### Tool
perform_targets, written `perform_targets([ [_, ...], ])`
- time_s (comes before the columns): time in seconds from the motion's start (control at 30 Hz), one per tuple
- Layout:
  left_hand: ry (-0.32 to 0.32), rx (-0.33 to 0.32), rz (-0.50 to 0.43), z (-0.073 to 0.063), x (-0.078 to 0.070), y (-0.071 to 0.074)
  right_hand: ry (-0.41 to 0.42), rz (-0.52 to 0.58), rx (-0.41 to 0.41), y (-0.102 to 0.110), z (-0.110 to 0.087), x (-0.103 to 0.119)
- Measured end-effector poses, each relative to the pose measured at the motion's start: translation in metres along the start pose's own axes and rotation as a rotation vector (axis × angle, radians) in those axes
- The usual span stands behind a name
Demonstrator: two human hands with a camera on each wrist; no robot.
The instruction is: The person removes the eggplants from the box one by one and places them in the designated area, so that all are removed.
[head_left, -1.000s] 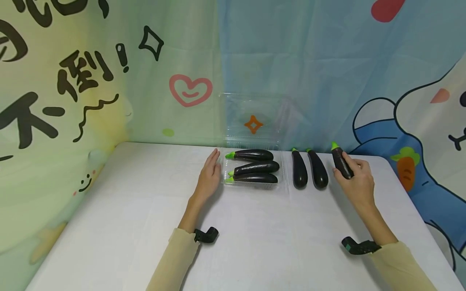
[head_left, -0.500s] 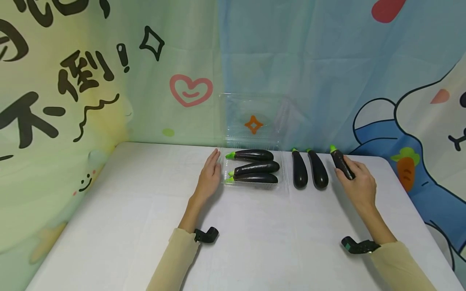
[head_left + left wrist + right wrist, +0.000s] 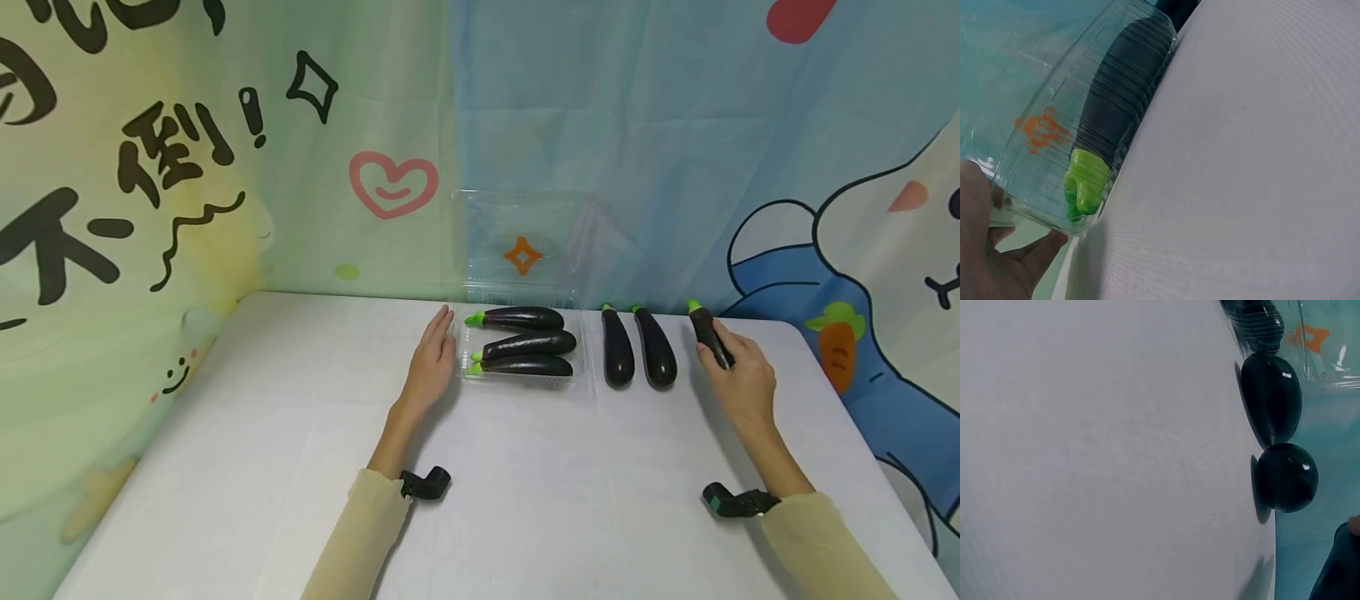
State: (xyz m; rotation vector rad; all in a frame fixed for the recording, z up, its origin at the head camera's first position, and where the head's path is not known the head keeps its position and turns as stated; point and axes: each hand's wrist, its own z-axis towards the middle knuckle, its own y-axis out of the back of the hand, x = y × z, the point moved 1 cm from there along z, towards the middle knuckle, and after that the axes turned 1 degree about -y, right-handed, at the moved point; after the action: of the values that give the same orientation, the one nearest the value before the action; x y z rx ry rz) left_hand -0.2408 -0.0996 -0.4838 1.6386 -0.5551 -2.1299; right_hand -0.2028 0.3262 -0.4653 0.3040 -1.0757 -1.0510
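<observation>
— While the left hand (image 3: 431, 362) lies with fingers straight and together against the left end of the clear container (image 3: 1035, 169), the right hand (image 3: 738, 375) pinches one held eggplant (image 3: 710, 335) between thumb and fingers!

— And is that one on the table (image 3: 555, 483)?

— Raised off it, I'd judge: the right wrist view sets it against the backdrop (image 3: 637, 125), beyond the table's edge. Green stem points away from the person.

— So which step are we watching?

— Looks like one eggplant being handled while the other hand steadies the container. Picking up or putting down, I can't tell.

— And the next move calls for?

— A secure pinch, first. If it's bound for the container, up and leftward, over the inner loose eggplant (image 3: 617, 348) and the outer loose eggplant (image 3: 655, 348). Those two stand squarely in the way!

— What's inside already?

— Three, stems left: back eggplant (image 3: 525, 318), middle eggplant (image 3: 534, 344), front eggplant (image 3: 528, 367). Behind them the lid (image 3: 517, 217) stands raised, so entry from above or the front seems simplest. A low approach risks clipping the rim.
</observation>
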Motion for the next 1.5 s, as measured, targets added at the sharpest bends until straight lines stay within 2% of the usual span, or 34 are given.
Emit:
perform_targets([
  [0.23,-0.005,-0.002,-0.006,0.000,-0.001,0.000,-0.072,0.005,0.031,-0.003,0.001,-0.003],
  [0.67,0.003,0.005,-0.009,-0.001,-0.002,0.002,-0.115,0.005,0.056,-0.006,0.004,0.000],
  [0.93,0.006,-0.004,-0.017,0.000,-0.002,0.001,-0.150,-0.017,0.042,-0.010,0.004,-0.002],
  [1.27,0.000,0.000,-0.006,0.000,-0.002,0.001,-0.128,0.050,0.040,-0.015,0.007,-0.003],
  [1.5,0.002,0.000,-0.012,0.000,-0.001,0.000,-0.122,0.037,0.076,-0.019,0.008,-0.007],
])
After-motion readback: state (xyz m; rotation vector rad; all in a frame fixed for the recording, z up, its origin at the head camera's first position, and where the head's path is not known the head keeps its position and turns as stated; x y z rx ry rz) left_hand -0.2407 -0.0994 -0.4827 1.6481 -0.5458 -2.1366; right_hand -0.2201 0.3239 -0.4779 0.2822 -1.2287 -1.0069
